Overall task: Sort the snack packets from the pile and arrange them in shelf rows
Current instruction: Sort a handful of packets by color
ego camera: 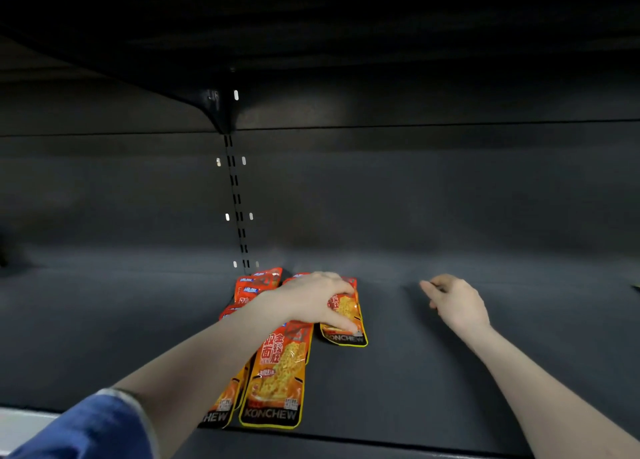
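The orange snack packet (346,320) at the head of a second column lies flat on the dark shelf (450,372), label up, its black bottom edge toward the person, just to the right of the packets already laid. The left hand (311,301) rests on top of it with fingers spread and curved over its upper half, thumb reaching toward its lower corner; it seems to press and steer the packet rather than lift it, though whether the fingertips hook its far edge cannot be told from this angle. To do this step well, the person should probably slide the packet until its long side runs parallel to the front packet (277,375) of the neighbouring column, with a narrow even gap, and keep the palm flat so the foil does not crease or ride up over the overlapped packets (258,285) behind. The right hand (453,302) hovers well to the right above bare shelf, fingers loosely curled and holding nothing; it could steady the packet's right edge. The slotted upright (237,199) on the back panel gives a handy line to square the rows against.
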A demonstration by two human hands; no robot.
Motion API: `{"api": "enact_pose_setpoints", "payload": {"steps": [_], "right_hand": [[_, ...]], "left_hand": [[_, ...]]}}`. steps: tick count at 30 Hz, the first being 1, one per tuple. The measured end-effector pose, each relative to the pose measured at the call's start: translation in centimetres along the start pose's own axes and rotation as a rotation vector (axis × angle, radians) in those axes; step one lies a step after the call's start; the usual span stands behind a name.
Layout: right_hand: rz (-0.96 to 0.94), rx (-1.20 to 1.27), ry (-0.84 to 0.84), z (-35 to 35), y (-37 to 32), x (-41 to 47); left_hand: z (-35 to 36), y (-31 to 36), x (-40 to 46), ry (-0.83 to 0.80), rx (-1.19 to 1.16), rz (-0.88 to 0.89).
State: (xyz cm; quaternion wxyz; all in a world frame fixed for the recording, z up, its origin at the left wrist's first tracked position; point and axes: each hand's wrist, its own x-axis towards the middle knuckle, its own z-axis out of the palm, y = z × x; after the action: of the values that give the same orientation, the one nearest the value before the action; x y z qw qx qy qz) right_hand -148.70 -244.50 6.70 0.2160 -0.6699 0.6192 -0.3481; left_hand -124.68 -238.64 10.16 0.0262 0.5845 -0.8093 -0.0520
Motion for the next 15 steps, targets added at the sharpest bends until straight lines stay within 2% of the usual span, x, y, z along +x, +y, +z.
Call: {"api": "enact_pose_setpoints", "payload": {"steps": [6, 15], "right_hand": [[-0.005, -0.036, 0.012, 0.21, 0.14, -0.06], [-0.024, -0.053, -0.02, -0.05, -0.01, -0.11]], "left_hand": [[0.02, 0.03, -0.26, -0.035, 0.046, 0.026], [-0.24, 0.09, -0.09, -0.054, -0.022, 0.009]]}}
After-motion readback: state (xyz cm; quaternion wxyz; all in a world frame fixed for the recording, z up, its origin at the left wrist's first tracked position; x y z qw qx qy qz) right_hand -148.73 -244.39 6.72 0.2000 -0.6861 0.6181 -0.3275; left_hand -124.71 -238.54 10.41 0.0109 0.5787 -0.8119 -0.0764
